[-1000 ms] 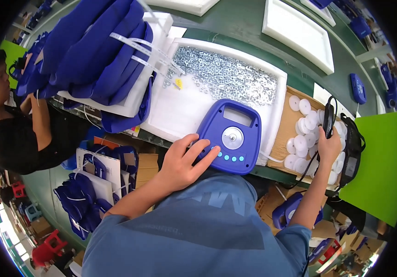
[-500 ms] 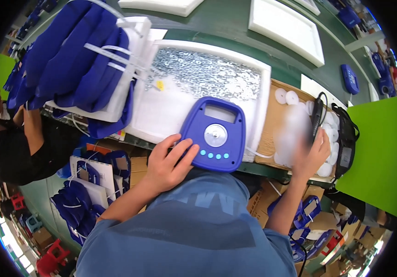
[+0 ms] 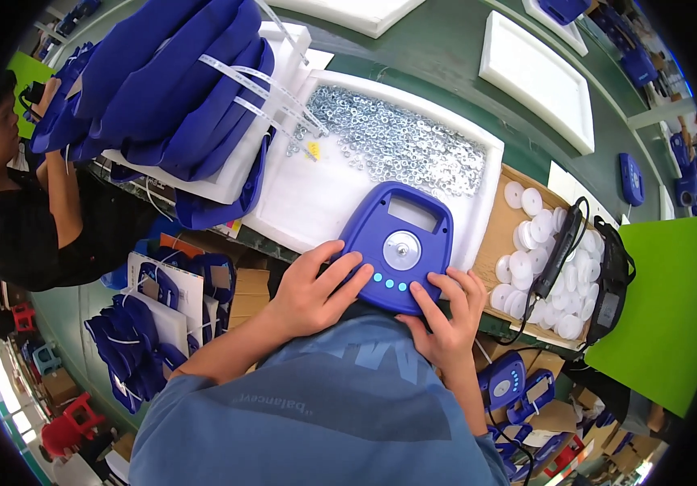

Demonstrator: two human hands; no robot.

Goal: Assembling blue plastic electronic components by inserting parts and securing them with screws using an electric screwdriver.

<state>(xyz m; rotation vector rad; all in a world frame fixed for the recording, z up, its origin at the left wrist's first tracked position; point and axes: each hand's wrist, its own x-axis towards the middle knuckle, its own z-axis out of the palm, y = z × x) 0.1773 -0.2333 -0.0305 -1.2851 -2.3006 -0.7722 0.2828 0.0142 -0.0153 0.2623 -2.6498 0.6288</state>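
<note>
A blue plastic housing [image 3: 365, 240] lies in front of me, over the near edge of the white foam tray [image 3: 288, 212]. It has a handle opening at its far end, a round metal disc [image 3: 402, 251] with a small centre stud, and a row of several light-blue buttons. My left hand [image 3: 316, 293] grips its near left corner, fingers on the top face. On the near right corner, my right hand [image 3: 450, 317] holds it with the thumb on the face. A black electric screwdriver [image 3: 560, 253] rests on white plastic discs [image 3: 531, 231] to the right.
Loose metal washers or nuts [image 3: 397, 138] fill the tray's far part. The discs sit in a cardboard box [image 3: 486, 257], beside a black bag-like item [image 3: 610, 292]. Stacked blue housings [image 3: 178, 81] rise at left, near a co-worker [image 3: 33, 219]. A green panel [image 3: 660, 300] stands right.
My right hand has left the screwdriver on the discs and come over to the housing's right corner. My left hand has stayed on the housing. The view has shifted slightly.
</note>
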